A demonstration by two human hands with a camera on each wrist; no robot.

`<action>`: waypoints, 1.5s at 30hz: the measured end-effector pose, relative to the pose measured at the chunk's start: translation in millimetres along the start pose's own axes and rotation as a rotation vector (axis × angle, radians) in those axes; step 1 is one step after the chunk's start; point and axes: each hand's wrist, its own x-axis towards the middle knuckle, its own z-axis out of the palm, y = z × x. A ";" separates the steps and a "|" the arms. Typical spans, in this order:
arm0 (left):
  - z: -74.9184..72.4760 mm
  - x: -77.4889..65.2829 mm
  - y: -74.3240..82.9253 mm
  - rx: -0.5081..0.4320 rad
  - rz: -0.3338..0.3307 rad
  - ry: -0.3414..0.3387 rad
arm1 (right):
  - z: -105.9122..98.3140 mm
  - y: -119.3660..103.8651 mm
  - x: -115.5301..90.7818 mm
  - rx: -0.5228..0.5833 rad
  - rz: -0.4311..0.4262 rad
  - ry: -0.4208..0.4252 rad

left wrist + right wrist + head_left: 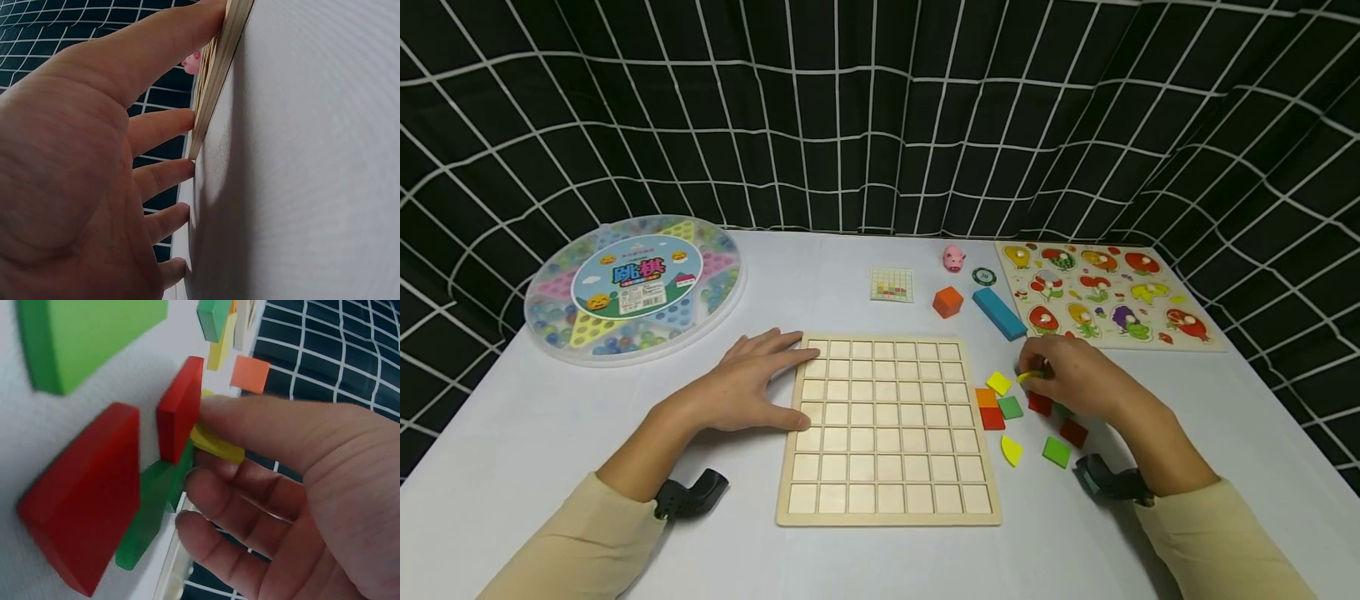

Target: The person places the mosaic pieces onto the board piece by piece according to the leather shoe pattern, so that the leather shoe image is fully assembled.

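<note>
My left hand (739, 387) lies at the left edge of a wooden grid board (891, 425), fingers spread and fairly straight, with thumb and index fingertips touching its frame. Over the loose pieces on the right, my right hand (1078, 379) pinches a yellow piece (220, 447) between thumb and fingers; its full outline is hidden. A red block (181, 409) lies right beside the thumb tip. Around it are green pieces (147, 512), another red block (87, 494) and a light green square (1056, 452). A yellow quarter-round piece (1011, 451) lies nearer the board.
Beyond the board stand a patterned card (892, 285), an orange block (947, 302), a pink pig figure (953, 258), a round chip (983, 277) and a blue bar (999, 313). A fruit puzzle board (1105, 292) is back right; a round marble game box (636, 287) is back left.
</note>
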 end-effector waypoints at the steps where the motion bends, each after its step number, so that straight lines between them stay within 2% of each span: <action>1: -0.1 0.2 0.1 0.002 0.000 0.000 | 0.0 -0.2 0.0 0.002 -0.004 0.005; 7: -0.8 1.5 1.2 0.008 0.009 -0.002 | -2.0 -6.9 -0.8 0.032 -0.046 0.074; 12: -1.4 0.6 1.7 0.005 0.019 -0.003 | -3.8 -24.6 1.7 0.122 -0.116 0.099; 26: 0.2 -1.0 0.9 0.004 0.033 -0.001 | 8.1 -93.7 26.3 0.329 -0.282 -0.024; 32: 0.0 -1.9 -0.5 0.004 0.010 -0.003 | 23.7 -127.7 39.1 0.401 -0.358 -0.149; 38: -0.3 -2.0 -1.7 0.004 0.006 -0.004 | 35.5 -155.6 50.9 0.397 -0.374 -0.257; 45: -0.5 -2.4 -3.1 -0.002 0.016 -0.002 | 46.4 -176.0 62.4 0.339 -0.381 -0.263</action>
